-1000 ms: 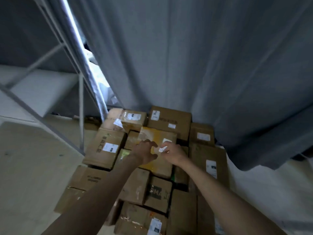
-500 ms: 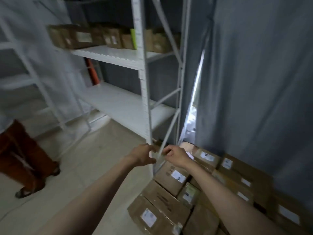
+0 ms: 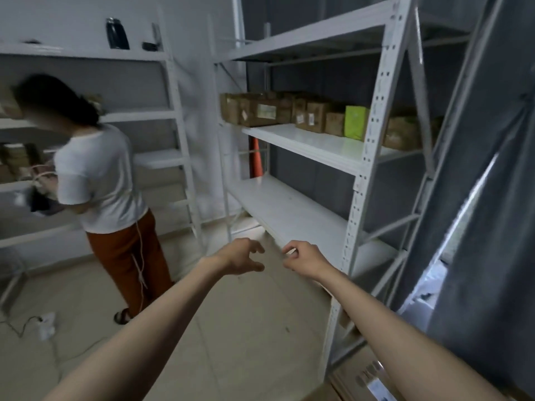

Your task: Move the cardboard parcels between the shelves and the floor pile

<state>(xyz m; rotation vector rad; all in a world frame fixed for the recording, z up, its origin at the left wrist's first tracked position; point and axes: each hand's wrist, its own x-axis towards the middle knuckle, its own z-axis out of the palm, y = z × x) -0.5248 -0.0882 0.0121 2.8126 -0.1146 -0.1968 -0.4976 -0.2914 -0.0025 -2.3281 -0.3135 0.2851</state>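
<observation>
Several brown cardboard parcels [image 3: 260, 110] stand in a row on the middle board of the white metal shelf unit [image 3: 304, 140], with a green box [image 3: 356, 123] among them. One corner of a floor-pile parcel [image 3: 362, 380] shows at the bottom right. Both my arms reach forward in front of the bare lower shelf board [image 3: 292, 215]. My left hand [image 3: 241, 256] holds nothing, its fingers spread and loosely bent. My right hand [image 3: 302, 257] has its fingers curled and seems to pinch a small white paper scrap [image 3: 291, 251].
A person [image 3: 98, 180] in a white shirt stands at the left, facing a second shelf unit [image 3: 173, 111]. A power strip [image 3: 46, 322] with its cable lies on the tiled floor. A grey curtain [image 3: 492, 212] hangs at the right. An orange cone [image 3: 256, 157] stands behind the shelves.
My view has swung from the floor pile up and left to the shelves. My hands were together on a white scrap; now the left hand has let go and they are apart.
</observation>
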